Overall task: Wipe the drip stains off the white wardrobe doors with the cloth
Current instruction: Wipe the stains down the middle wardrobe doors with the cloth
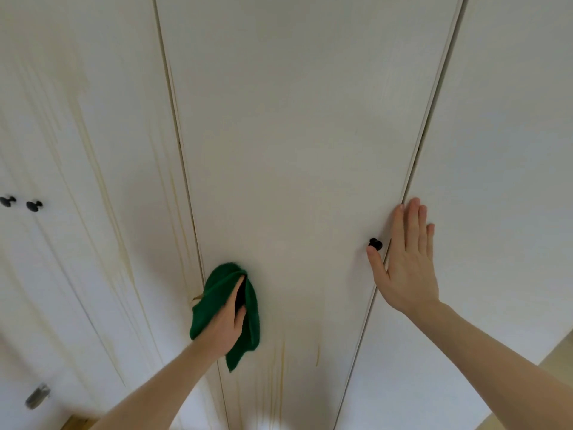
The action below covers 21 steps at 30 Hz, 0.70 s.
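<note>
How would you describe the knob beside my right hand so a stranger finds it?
Start at the middle wardrobe door. Near its right edge sits a small black knob, touching the thumb of the flat right hand. Unlike the paired knobs far left, it is alone.

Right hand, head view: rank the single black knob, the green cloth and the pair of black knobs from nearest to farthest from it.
1. Single black knob: beside the thumb of the right hand, on the middle door.
2. Green cloth: across that door, at its left edge, held by the left hand.
3. Pair of black knobs: far left.
</note>
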{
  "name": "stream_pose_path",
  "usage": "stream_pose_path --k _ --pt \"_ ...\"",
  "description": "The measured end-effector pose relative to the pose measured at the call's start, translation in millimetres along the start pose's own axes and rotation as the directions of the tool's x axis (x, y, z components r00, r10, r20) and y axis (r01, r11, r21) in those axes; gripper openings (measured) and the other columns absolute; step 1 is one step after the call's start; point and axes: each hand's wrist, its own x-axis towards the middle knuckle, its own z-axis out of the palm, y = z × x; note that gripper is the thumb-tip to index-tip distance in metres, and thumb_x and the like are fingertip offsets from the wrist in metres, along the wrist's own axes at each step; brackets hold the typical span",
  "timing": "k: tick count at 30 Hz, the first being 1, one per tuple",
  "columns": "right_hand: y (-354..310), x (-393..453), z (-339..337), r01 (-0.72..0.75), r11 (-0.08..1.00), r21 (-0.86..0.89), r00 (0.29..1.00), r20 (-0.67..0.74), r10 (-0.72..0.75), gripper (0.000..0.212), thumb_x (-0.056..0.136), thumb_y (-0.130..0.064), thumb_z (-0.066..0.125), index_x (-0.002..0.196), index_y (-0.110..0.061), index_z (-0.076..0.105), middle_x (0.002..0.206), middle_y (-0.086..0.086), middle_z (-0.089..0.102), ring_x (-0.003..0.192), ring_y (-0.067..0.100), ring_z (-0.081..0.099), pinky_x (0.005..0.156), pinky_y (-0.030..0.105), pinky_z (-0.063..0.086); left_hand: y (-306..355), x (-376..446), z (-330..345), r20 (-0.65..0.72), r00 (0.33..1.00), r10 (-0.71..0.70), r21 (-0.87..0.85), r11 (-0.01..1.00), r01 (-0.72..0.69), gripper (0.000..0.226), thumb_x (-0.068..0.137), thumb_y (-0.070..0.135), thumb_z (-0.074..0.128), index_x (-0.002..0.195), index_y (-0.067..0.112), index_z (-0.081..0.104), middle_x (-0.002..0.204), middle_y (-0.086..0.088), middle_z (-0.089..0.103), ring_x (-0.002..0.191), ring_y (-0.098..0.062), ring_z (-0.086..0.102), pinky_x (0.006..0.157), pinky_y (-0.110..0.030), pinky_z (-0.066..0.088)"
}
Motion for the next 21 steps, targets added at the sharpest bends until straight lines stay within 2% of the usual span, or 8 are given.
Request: stream_pose_path --k 3,7,8,10,11,13,18,21 --pt "1 0 -1 0.01 1.0 0.003 1.0 -0.001 -0.01 0.084 0.103 -0.044 0.041 0.163 -0.006 -0.003 0.171 0.01 -0.016 0.158 0.028 -0.016 0.128 0.052 -0.001 24 29 -35 -0.101 0.993 0.064 -0.033 0.997 -0.068 0.068 0.103 0.024 0.051 0.157 0.034 0.011 0.15 -0.013 0.044 0.124 -0.024 0.053 0.111 -0.03 0.036" --pt "0 -2 -1 0.01 1.0 0.019 1.0 -0.008 -0.01 0.083 0.103 -0.043 0.042 0.163 -0.005 -0.001 0.171 0.011 -0.015 0.158 0.029 -0.015 0.128 0.054 0.0 41 71 -79 -0.259 0.953 0.155 0.01 0.987 -0.158 0.074 0.1 0.017 0.058 0.16 0.023 0.015 0.132 -0.017 0.057 0.095 -0.016 0.06 0.101 -0.035 0.049" --pt "0 -2 -1 0.011 1.0 0.023 1.0 -0.013 -0.011 0.083 0.103 -0.042 0.042 0.163 -0.005 -0.001 0.171 0.011 -0.014 0.158 0.029 -0.014 0.128 0.054 0.001 42 80 -86 -0.296 0.941 0.161 0.013 0.986 -0.165 0.078 0.098 0.017 0.06 0.16 0.026 0.013 0.133 -0.017 0.056 0.098 -0.019 0.061 0.102 -0.04 0.05" --pt "1 -1 0 0.011 1.0 0.029 1.0 -0.023 -0.01 0.082 0.103 -0.041 0.043 0.163 -0.004 0.001 0.171 0.012 -0.013 0.158 0.029 -0.013 0.128 0.055 0.001 42 94 -90 -0.358 0.928 0.106 -0.049 0.99 -0.132 0.085 0.097 0.019 0.062 0.16 0.034 0.007 0.146 -0.012 0.048 0.122 -0.025 0.056 0.112 -0.045 0.043" --pt "1 -1 0 0.01 1.0 0.03 1.0 -0.027 -0.009 0.082 0.103 -0.04 0.043 0.163 -0.004 0.002 0.172 0.012 -0.012 0.158 0.029 -0.013 0.128 0.055 0.002 41 97 -89 -0.363 0.93 0.051 -0.11 0.989 -0.098 0.087 0.097 0.02 0.063 0.16 0.036 0.005 0.153 -0.007 0.041 0.134 -0.023 0.046 0.118 -0.044 0.036" --pt "1 0 2 0.007 1.0 0.031 1.0 -0.031 -0.006 0.082 0.103 -0.04 0.044 0.163 -0.004 0.002 0.172 0.012 -0.012 0.158 0.029 -0.013 0.128 0.054 0.001 38 95 -79 -0.358 0.934 -0.007 -0.143 0.988 -0.048 0.088 0.097 0.02 0.064 0.161 0.033 0.005 0.157 -0.003 0.035 0.139 -0.015 0.037 0.12 -0.039 0.029" --pt "1 2 7 -0.008 0.999 0.031 0.999 -0.042 0.009 0.083 0.103 -0.039 0.045 0.163 -0.004 0.0 0.171 0.012 -0.014 0.158 0.029 -0.015 0.128 0.05 -0.005 26 65 -37 -0.308 0.949 -0.067 -0.124 0.992 0.029 0.087 0.096 0.019 0.064 0.161 0.028 0.006 0.154 -0.01 0.039 0.134 -0.023 0.043 0.116 -0.036 0.032" --pt "0 2 10 -0.017 0.999 0.027 0.998 -0.056 0.018 0.085 0.102 -0.04 0.045 0.163 -0.004 -0.001 0.171 0.012 -0.015 0.158 0.03 -0.015 0.128 0.049 -0.007 22 44 -10 -0.247 0.959 -0.139 -0.138 0.985 0.107 0.093 0.096 0.018 0.064 0.16 0.034 -0.001 0.148 -0.013 0.044 0.126 -0.026 0.049 0.113 -0.044 0.04"
